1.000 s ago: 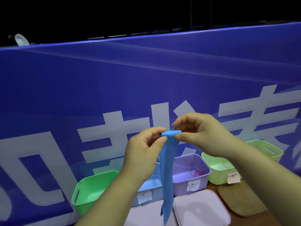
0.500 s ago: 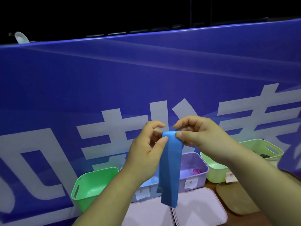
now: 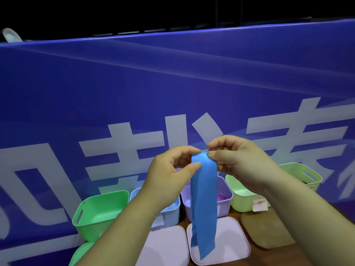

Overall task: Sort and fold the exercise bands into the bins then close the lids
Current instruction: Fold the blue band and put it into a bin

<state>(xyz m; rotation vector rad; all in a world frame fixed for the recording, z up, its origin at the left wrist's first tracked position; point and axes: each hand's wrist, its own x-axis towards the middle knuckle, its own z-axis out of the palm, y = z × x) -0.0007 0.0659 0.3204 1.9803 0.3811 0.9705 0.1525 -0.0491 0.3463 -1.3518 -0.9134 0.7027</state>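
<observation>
— State of the hands?

— The left hand (image 3: 169, 181) is raised, thumb and forefinger pinching the left top edge of the blue band (image 3: 204, 204). The right hand (image 3: 242, 166) sits just beside it, thumb and fingers pinching the right top edge. Both are clamped on the band.

— And the band itself?

— It is held in the air. The top is folded over between the two hands and the rest hangs straight down in doubled layers (lower end uneven, one layer longer). It hangs in front of the lilac bin (image 3: 223, 207) and the right pink lid (image 3: 234, 246).

— Surroundings?

— Open bins stand in a row on the tabletop (image 3: 307, 254), against a blue banner (image 3: 172, 93). These are the green bin (image 3: 99, 210), light blue bin (image 3: 171, 212), the lilac bin with a pink band (image 3: 221, 196) inside, and a pale green bin (image 3: 242, 200). The left pink lid (image 3: 167, 244) and the right one lie flat before them, with a brown lid (image 3: 267, 229) further right.
</observation>
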